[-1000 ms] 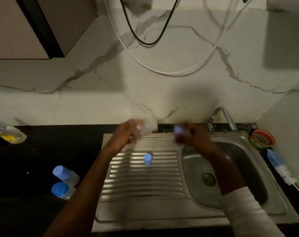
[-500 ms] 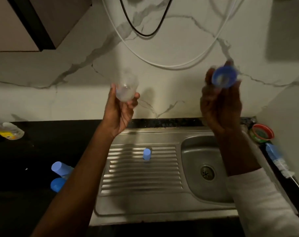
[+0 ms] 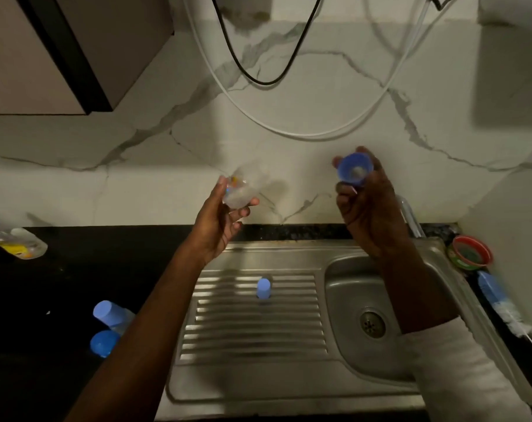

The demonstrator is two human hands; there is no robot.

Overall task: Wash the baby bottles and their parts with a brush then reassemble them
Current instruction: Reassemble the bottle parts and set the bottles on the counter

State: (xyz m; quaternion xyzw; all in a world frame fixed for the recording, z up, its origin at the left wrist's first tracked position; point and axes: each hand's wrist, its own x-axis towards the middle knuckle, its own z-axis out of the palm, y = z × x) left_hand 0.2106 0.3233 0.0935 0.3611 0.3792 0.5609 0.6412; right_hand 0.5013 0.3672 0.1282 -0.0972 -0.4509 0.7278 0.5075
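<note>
Both hands up off the sink now, left point(image 3: 219, 220) gripping clear bottle point(image 3: 243, 190), right point(image 3: 371, 208) pinching blue collar point(image 3: 354, 169) — probably inspecting before screwing together.

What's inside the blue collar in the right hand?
The blue collar, held by the right hand, shows a pale nipple base seated inside. The nipple tip is hidden.

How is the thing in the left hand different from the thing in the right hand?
The left hand holds a clear bottle that you can see through; the right hand holds a solid blue cap. The clear bottle looks a bit bigger than the blue cap. The blue cap's open side faces the camera, while the clear bottle is too blurred to tell which way it opens. Both are held up in front of the marble wall, above the sink.
</note>
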